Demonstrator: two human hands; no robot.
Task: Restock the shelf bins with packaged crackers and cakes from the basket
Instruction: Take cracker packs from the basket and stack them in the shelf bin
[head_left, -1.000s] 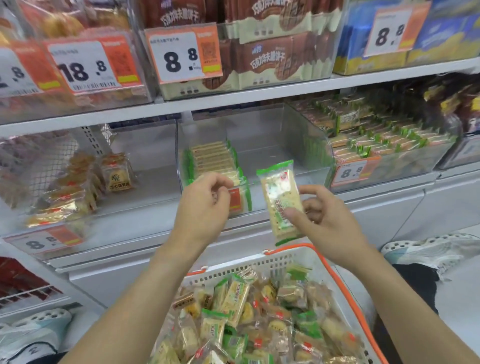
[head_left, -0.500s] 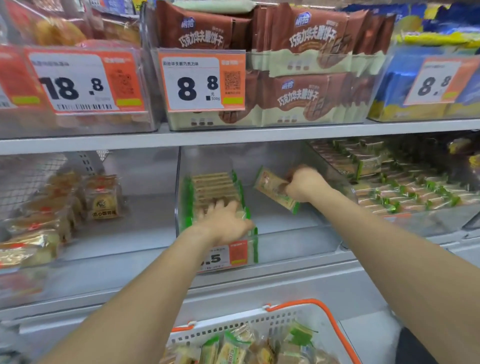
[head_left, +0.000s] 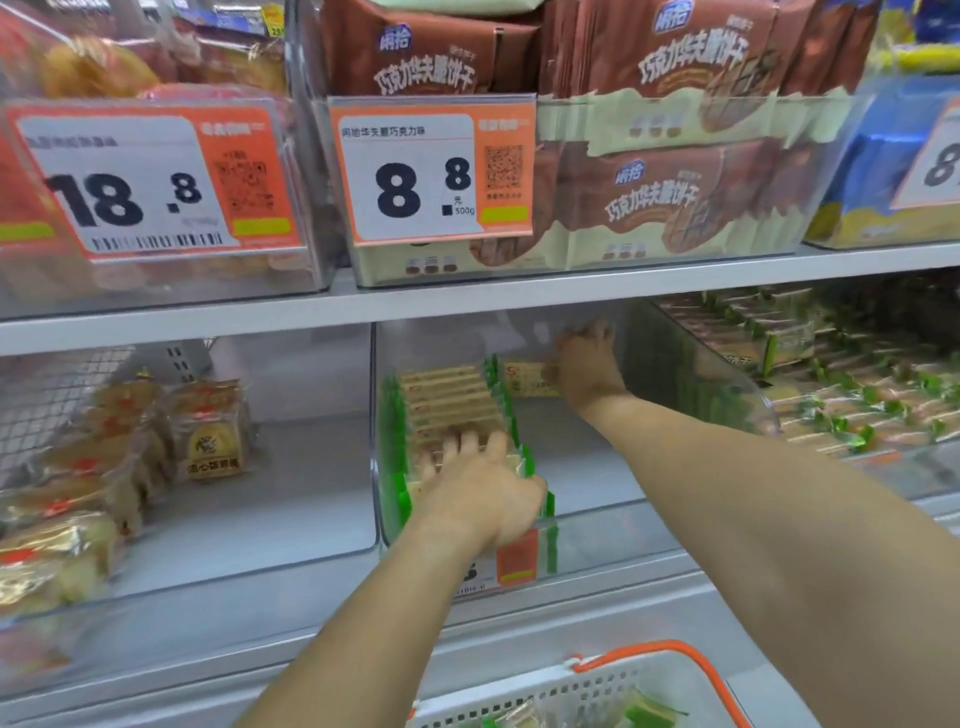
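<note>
Green-edged cracker pack (head_left: 524, 378), pinched by right hand (head_left: 584, 371), has reached the bin's (head_left: 691, 364) back at frame centre; left hand (head_left: 483, 488) steadies the row (head_left: 447, 400), fingers spread

Your left hand (head_left: 483, 488) rests on the near end of the cracker row (head_left: 452, 410) along the left side of the middle bin (head_left: 675, 525). Your right hand (head_left: 584, 371) holds a cracker pack (head_left: 524, 378) at the bin's far end, right of the row. The basket (head_left: 670, 670) sits near, below the shelf.
</note>
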